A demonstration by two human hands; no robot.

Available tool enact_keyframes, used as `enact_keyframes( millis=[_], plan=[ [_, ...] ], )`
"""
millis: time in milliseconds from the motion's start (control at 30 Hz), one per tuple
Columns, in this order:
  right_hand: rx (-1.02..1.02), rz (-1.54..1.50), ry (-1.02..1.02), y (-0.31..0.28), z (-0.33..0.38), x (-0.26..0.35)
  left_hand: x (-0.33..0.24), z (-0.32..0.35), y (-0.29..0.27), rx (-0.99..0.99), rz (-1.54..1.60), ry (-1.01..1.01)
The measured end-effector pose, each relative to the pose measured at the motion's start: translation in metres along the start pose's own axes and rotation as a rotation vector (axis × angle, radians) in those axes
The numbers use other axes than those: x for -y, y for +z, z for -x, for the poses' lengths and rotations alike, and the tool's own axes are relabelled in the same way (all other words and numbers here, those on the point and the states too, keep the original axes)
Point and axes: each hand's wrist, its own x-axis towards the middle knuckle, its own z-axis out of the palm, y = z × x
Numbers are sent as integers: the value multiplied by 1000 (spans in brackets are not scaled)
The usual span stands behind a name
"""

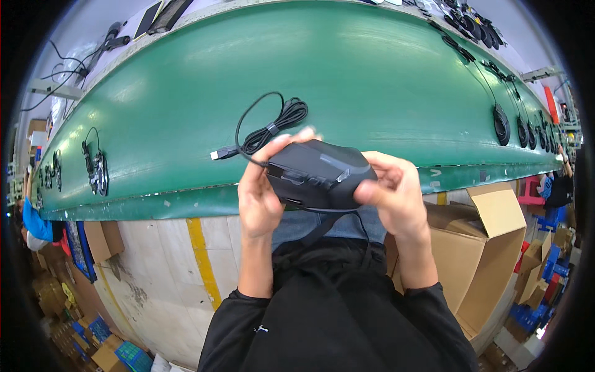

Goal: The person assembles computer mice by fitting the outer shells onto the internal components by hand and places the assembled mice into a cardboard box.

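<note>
Between my two hands, above the near edge of the green belt, I hold a black computer mouse (322,177) tilted so its side buttons show. My left hand (263,186) grips its left end, where the cord leaves. My right hand (396,192) closes on the other end, thumb on the shell. The mouse's black cable (288,115) is bundled with a tie and lies on the belt beyond my left hand. Its USB plug (223,153) points left. Some fingers are hidden behind the mouse.
The green belt (372,80) runs across in front of me. Several corded mice (502,124) lie along its right side; more partly assembled units (98,173) lie on the left. An open cardboard box (458,266) stands right of me. Other people (40,223) sit at both far ends.
</note>
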Motion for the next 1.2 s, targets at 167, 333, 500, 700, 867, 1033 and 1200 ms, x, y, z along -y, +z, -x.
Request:
enact_keyframes(
  millis=[167,333,500,700,867,1033,1200],
  plan=[
    [167,-383,595,-24,-11,1,1,-15,-2,275,-143,300],
    [29,370,-373,-2,-1,-13,10,-12,-5,-48,-128,153],
    [-4,928,-655,6,-4,-12,20,0,8,-248,-85,94],
    [-83,839,-554,4,-7,-1,21,-5,13,-238,-216,188],
    [-215,875,-605,2,-11,-17,26,-3,16,-344,-375,139],
    [-153,773,-443,13,-3,-11,14,-7,8,-380,-88,25],
    [-109,802,-441,11,0,-8,8,-4,5,-258,-26,-17]
  ],
)
